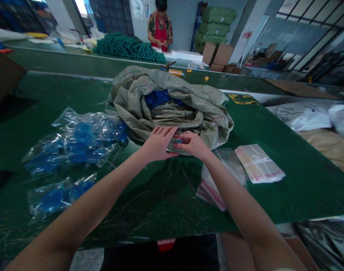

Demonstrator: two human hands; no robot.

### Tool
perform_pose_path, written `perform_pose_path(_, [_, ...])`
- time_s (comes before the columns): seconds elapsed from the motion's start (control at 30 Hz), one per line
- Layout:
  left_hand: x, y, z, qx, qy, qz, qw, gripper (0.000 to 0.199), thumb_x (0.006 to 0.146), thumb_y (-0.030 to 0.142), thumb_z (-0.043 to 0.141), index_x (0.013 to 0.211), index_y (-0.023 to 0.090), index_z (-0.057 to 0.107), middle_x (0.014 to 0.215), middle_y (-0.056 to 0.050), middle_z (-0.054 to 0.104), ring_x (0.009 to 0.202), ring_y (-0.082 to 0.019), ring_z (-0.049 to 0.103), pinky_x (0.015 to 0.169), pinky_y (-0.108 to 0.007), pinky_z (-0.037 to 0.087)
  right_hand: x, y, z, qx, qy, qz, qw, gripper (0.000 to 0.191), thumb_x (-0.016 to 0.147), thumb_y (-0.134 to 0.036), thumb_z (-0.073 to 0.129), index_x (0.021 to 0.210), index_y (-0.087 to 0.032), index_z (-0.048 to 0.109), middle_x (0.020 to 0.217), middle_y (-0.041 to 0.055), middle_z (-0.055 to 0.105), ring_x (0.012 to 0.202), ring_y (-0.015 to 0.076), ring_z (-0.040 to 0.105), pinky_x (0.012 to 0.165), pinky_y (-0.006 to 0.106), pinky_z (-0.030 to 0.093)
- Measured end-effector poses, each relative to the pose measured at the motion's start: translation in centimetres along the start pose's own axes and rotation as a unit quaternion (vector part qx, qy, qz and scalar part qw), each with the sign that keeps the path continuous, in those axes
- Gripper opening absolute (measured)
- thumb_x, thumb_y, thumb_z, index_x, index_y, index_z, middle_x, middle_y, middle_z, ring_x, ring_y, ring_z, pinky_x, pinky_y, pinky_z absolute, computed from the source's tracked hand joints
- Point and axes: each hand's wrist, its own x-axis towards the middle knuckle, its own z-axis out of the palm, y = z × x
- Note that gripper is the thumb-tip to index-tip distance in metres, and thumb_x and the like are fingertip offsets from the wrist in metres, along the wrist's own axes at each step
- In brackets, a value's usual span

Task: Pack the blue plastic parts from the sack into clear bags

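My left hand (159, 143) reaches to the near edge of a crumpled grey-green woven sack (214, 109), its fingers stretched out and its thumb apart. Close beside it, my right hand (194, 145) has its fingers curled in a pinch. A small shiny bit with blue and reddish tints shows at those fingertips; I cannot make out what it is. Inside the sack's mouth lie blue round pieces (157, 98). To the left are clear bags with blue pieces (83, 137) and another such bag (53, 199) nearer me. Flat clear bags (211, 190) lie partly behind my right forearm.
A stack of clear packets (259, 163) lies on the green table (296, 192) at right. Across the table, a person in a red apron (161, 35) stands by a pile of green rolls (126, 47). A cardboard box (5, 71) stands at far left.
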Motion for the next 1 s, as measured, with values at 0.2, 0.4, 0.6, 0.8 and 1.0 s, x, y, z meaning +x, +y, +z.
perform_pose_path(0.2, [-0.1, 0.4, 1.0, -0.001, 0.024, -0.034, 0.999, 0.061, 0.086, 0.039, 0.055, 0.139, 0.010, 0.044, 0.130, -0.019, 0.057, 0.119, -0.032, 0.052, 0.106, -0.049, 0.034, -0.7, -0.5, -0.3, -0.100, 0.033, -0.028, 0.994, 0.025, 0.082, -0.028, 0.070, 0.105, -0.021, 0.076, 0.094, 0.0056, 0.066, 0.081, 0.0153, 0.062, 0.078, 0.029, 0.049])
perform_pose_path(0.4, [0.2, 1.6, -0.3, -0.068, 0.106, -0.074, 0.989, 0.070, 0.077, 0.050, 0.067, 0.132, 0.014, 0.045, 0.134, -0.019, 0.051, 0.127, -0.033, 0.045, 0.106, -0.047, 0.036, -1.9, -1.9, -0.3, -0.215, 0.123, -0.016, 0.969, 0.025, 0.089, -0.019, 0.058, 0.107, -0.018, 0.075, 0.095, 0.0078, 0.069, 0.089, 0.0196, 0.065, 0.084, 0.031, 0.049])
perform_pose_path(0.6, [2.0, 4.4, -2.2, -0.083, 0.100, -0.192, 0.973, 0.030, 0.082, 0.046, 0.061, 0.086, 0.017, 0.052, 0.088, -0.008, 0.059, 0.086, -0.023, 0.058, 0.077, -0.035, 0.045, -2.0, -3.1, -0.4, -0.274, 0.105, -0.031, 0.955, 0.032, 0.090, -0.019, 0.053, 0.116, -0.021, 0.072, 0.100, 0.0088, 0.066, 0.086, 0.0197, 0.064, 0.077, 0.030, 0.050])
perform_pose_path(0.8, [3.3, 4.5, -2.1, -0.058, 0.052, -0.221, 0.972, 0.017, 0.084, 0.032, 0.057, 0.074, 0.018, 0.055, 0.079, -0.006, 0.062, 0.076, -0.020, 0.059, 0.070, -0.032, 0.042, -1.1, -2.7, -0.8, -0.252, 0.090, -0.051, 0.962, 0.032, 0.092, -0.020, 0.052, 0.117, -0.022, 0.071, 0.098, 0.0075, 0.065, 0.089, 0.0184, 0.064, 0.079, 0.028, 0.049])
perform_pose_path(1.0, [3.7, 3.6, -1.5, -0.073, 0.055, -0.226, 0.970, 0.016, 0.084, 0.024, 0.052, 0.070, 0.017, 0.058, 0.077, -0.005, 0.065, 0.070, -0.017, 0.058, 0.066, -0.030, 0.040, -0.8, -2.2, -1.1, -0.313, 0.078, -0.036, 0.946, 0.035, 0.097, -0.025, 0.047, 0.126, -0.024, 0.066, 0.098, 0.0072, 0.067, 0.084, 0.0173, 0.064, 0.071, 0.026, 0.046])
